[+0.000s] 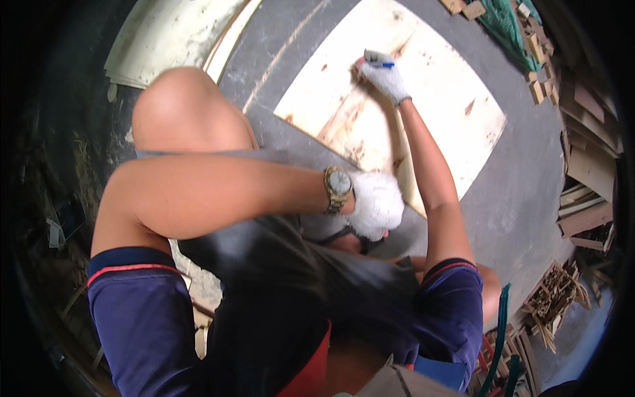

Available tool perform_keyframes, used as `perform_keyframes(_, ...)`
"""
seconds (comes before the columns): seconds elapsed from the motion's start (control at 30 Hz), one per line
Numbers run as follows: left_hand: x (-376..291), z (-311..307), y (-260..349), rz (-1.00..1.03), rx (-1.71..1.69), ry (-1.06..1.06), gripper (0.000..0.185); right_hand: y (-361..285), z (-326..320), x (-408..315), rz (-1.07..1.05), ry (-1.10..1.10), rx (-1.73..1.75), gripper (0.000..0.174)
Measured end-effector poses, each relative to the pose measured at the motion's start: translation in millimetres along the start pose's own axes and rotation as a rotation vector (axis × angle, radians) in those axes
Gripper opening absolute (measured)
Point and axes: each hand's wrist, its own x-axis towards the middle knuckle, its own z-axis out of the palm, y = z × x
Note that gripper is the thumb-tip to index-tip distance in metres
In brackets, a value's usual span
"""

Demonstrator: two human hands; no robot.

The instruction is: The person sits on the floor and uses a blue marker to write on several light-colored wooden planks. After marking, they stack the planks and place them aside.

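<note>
A pale plywood sheet [446, 99] with brown knots and a darker streak lies flat on the grey floor before me. My right hand [384, 79], in a white knit work glove, reaches over the sheet. Its fingers close on a small tool [387, 64] with a blue part, too small and blurred to name exactly. Near my knees, just beyond the sheet's near edge, is my left hand [377, 206], gloved too. It looks curled, but its palm side is hidden and I cannot see whether anything is in it. A metal wristwatch [339, 183] circles my left wrist.
At the upper left, more thin pale sheets [163, 37] lie stacked by my bent knee. Wood blocks [537, 92] and green netting [511, 32] lie at the upper right. Stacked boards [590, 168] line the right side, with a heap of wood scraps [553, 297] lower down.
</note>
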Motion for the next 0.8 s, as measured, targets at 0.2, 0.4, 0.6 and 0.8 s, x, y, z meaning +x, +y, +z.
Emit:
perform_keyframes(0.2,-1.2,13.5,-8.2,-0.024,-0.064,-0.006,0.043,-3.4,4.8,-4.3,0.207,-0.239,0.101,0.018)
perform_keyframes(0.4,1.2,6.5,-7.2,0.000,-0.055,0.004,0.041,10.4,0.3,-1.3,0.247,-0.233,0.201,0.011)
perform_keyframes(0.6,-2.4,7.0,-6.4,-0.029,-0.080,-0.002,0.041,-18.9,1.2,2.2,0.206,-0.334,-0.091,0.016)
perform_keyframes(0.8,-1.6,6.4,-5.7,-0.018,-0.060,-0.001,0.042,-2.6,3.9,1.5,0.210,-0.212,-0.016,0.017)
